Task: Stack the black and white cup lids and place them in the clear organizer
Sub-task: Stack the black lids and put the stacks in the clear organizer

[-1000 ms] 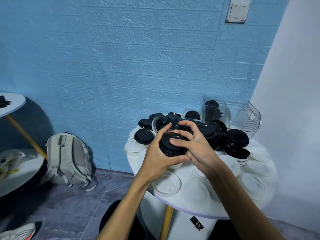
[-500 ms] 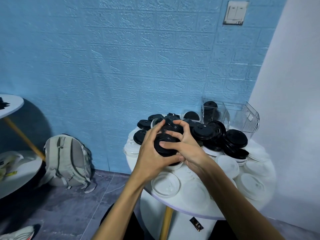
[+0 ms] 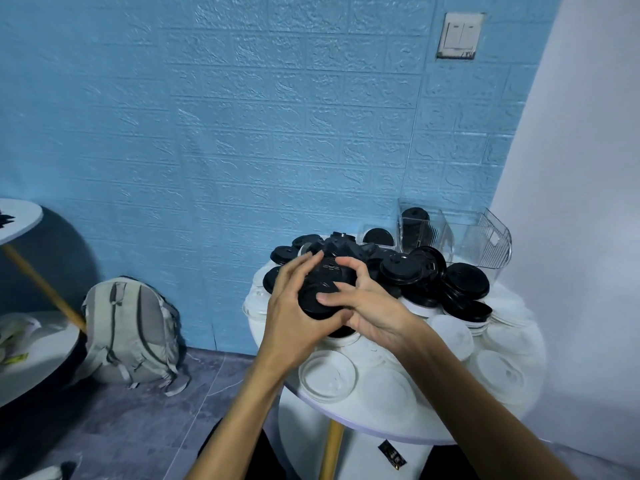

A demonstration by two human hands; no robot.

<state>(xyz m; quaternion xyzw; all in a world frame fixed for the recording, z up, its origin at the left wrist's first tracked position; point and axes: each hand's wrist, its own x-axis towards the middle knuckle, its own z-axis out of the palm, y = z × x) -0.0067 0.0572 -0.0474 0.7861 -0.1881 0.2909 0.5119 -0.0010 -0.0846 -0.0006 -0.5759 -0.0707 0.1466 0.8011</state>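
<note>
No writing is legible. Both hands, left [image 3: 294, 306] and right [image 3: 372, 306], grip a black lid stack [image 3: 320, 292] above the white round table [image 3: 398, 420]; organizer [image 3: 453, 237] behind it, backpack [image 3: 130, 332] left, blue wall [image 3: 242, 133] beyond.

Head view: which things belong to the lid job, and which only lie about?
Job: black lids, white lids, organizer, left hand, right hand.
Lying about: backpack, light switch, side table.
</note>
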